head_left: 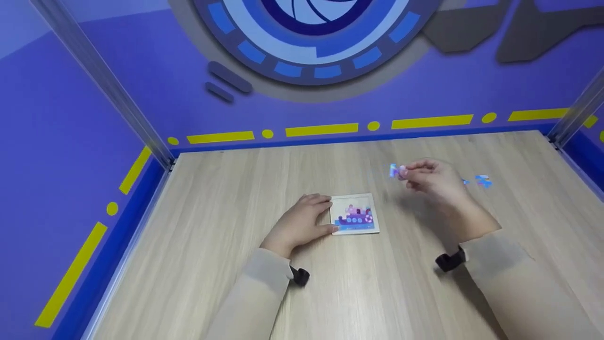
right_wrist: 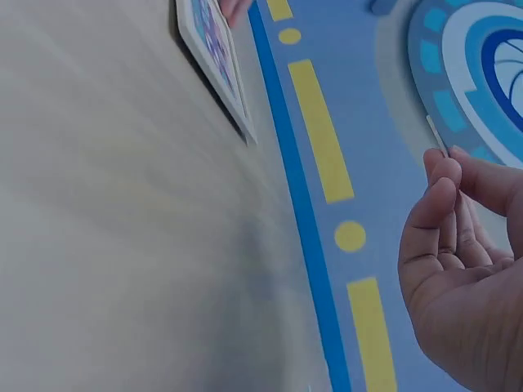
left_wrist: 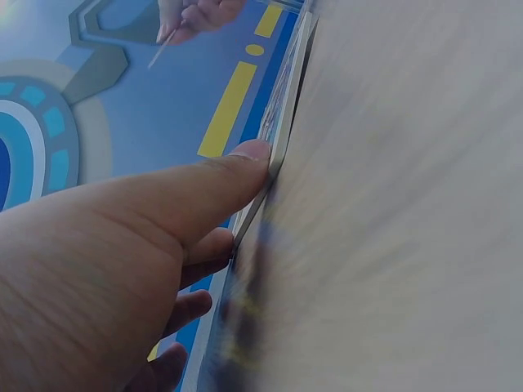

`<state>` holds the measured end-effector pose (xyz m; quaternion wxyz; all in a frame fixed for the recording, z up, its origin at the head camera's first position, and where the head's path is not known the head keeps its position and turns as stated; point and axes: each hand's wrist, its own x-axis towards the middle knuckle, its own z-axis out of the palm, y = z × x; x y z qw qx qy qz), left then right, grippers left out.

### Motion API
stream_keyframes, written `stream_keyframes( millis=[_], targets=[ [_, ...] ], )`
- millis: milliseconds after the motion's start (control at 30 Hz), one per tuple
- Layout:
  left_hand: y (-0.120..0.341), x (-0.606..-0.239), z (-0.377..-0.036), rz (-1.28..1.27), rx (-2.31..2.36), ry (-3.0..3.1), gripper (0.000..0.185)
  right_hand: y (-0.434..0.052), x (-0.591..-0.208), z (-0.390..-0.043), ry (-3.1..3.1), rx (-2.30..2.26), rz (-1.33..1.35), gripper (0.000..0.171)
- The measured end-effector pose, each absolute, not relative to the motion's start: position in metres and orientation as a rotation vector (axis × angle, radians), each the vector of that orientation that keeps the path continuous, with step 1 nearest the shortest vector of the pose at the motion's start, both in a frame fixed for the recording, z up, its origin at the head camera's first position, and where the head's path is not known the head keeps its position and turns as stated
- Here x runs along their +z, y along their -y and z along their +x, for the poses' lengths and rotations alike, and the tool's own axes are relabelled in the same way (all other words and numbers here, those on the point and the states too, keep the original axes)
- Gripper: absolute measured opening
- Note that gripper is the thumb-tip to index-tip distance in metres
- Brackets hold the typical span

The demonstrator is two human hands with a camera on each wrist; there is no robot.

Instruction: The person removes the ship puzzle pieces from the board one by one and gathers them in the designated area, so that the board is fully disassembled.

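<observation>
On the table lies a square jigsaw board with a pale rim, partly filled with a picture of a purple ship on blue water. My left hand holds its left side, thumb at the near corner and fingers at the far part of that edge. In the left wrist view the thumb rests against the rim. To the right of the board, raised over the table, my right hand pinches a small puzzle piece between thumb and fingertips. The right wrist view shows this piece edge-on.
Loose puzzle pieces lie on the table beyond the right hand, one partly hidden by it. A blue and purple panel wall with yellow marks closes off the back, another panel the left side.
</observation>
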<state>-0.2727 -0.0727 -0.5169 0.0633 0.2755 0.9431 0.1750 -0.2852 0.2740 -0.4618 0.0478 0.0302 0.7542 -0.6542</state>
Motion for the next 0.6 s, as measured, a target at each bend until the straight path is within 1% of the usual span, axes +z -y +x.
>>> stream_keyframes(
  millis=[100,333,500,600],
  targets=[
    [0.072,-0.517,-0.273,0.824,0.531,-2.848,0.075,-0.292,-0.458,-0.279,-2.243,-2.126,0.119,0.044],
    [0.073,-0.517,-0.271,0.815,0.543,-2.845,0.076,-0.327,-0.451,-0.269,-2.18,-2.29,0.165,0.034],
    [0.074,-0.515,-0.271,0.813,0.535,-2.836,0.076,-0.349,-0.455,-0.266,-2.22,-2.143,0.219,0.039],
    [0.073,-0.515,-0.271,0.823,0.532,-2.837,0.076,-0.363,-0.46,-0.267,-2.293,-1.964,0.223,0.047]
  ],
)
